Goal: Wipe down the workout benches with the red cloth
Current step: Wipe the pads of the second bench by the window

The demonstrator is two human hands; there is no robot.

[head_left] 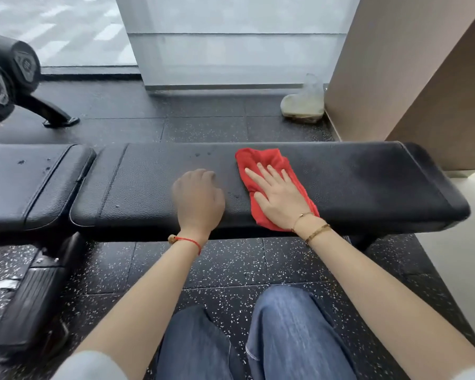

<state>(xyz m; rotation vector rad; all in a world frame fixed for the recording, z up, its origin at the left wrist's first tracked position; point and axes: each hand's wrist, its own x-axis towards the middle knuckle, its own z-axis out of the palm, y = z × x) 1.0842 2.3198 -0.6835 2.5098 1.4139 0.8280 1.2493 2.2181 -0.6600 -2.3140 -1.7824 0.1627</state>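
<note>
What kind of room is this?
Most likely a gym: a padded black bench, dumbbells on a rack at the left, and speckled rubber floor.
</note>
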